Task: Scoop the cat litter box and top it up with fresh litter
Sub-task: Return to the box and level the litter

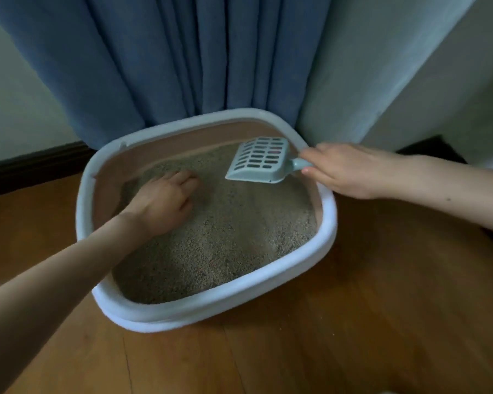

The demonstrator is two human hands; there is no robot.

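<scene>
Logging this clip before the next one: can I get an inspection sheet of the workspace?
Surface: wooden floor, a few specks near the box.
Job's things: litter box filled with litter; slotted scoop held above it.
Clutter: nothing seen.
Hands: right hand grips the scoop handle; left hand rests in the litter, fingers curled.
Cables: nothing seen.
Surroundings: blue curtain, pale wall, dark baseboard.
</scene>
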